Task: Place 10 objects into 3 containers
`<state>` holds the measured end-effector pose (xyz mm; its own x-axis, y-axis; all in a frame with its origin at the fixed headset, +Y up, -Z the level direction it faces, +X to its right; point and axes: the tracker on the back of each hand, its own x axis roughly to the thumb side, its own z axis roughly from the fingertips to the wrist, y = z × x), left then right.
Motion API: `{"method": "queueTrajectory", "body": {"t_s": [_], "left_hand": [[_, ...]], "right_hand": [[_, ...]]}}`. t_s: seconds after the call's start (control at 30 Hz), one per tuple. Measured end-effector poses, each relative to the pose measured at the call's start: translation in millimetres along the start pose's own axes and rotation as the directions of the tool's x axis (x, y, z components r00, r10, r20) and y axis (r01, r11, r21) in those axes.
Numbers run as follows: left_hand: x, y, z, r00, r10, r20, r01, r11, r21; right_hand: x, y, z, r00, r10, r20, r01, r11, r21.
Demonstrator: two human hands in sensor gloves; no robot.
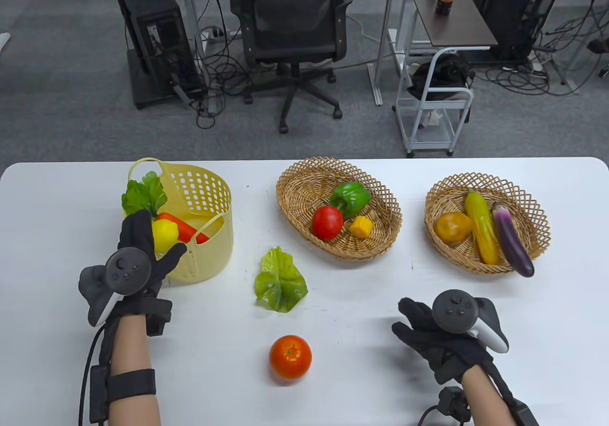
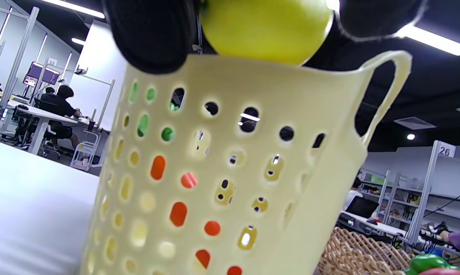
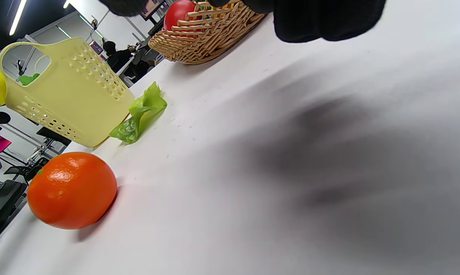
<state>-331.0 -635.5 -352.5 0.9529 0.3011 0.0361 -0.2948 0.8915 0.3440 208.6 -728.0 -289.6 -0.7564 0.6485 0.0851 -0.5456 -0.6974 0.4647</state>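
Note:
My left hand (image 1: 142,250) grips a yellow lemon (image 1: 164,236) over the near rim of the yellow plastic basket (image 1: 209,255); the lemon (image 2: 266,28) shows between my fingers above the basket wall (image 2: 214,172). The basket holds a carrot (image 1: 183,226) and green leaves (image 1: 142,195). A lettuce leaf (image 1: 279,281) and an orange (image 1: 290,357) lie on the table; both show in the right wrist view, the orange (image 3: 71,190) and the leaf (image 3: 140,114). My right hand (image 1: 423,331) rests empty on the table, right of the orange.
The middle wicker basket (image 1: 295,193) holds a tomato (image 1: 327,223), a green pepper (image 1: 350,198) and a small yellow piece (image 1: 361,226). The right wicker basket (image 1: 533,207) holds a corn cob (image 1: 481,228), an eggplant (image 1: 511,245) and a yellow-orange fruit (image 1: 453,227).

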Motion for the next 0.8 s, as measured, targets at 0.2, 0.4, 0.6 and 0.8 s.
{"method": "queueTrajectory", "body": {"t_s": [0.2, 0.4, 0.6, 0.8], "left_hand": [[14.9, 10.3, 24.1, 0.991, -0.107, 0.081, 0.101, 0.992, 0.075], [38.6, 13.9, 54.7, 0.973, -0.107, 0.205, 0.093, 0.993, 0.077], [74.1, -8.9, 77.1, 0.951, 0.037, 0.307, 0.005, 0.991, -0.135], [97.7, -62.8, 91.9, 0.934, 0.221, 0.281, -0.049, 0.858, -0.511]], "right_hand": [[4.0, -2.7, 5.2, 0.999, 0.003, 0.036, -0.002, 1.000, -0.016], [4.9, -3.2, 6.3, 0.999, -0.001, 0.053, 0.001, 1.000, -0.014], [5.0, -3.1, 6.3, 0.997, -0.016, 0.069, 0.016, 1.000, 0.001], [2.3, -3.5, 5.3, 0.997, -0.049, 0.067, 0.047, 0.998, 0.029]]}}
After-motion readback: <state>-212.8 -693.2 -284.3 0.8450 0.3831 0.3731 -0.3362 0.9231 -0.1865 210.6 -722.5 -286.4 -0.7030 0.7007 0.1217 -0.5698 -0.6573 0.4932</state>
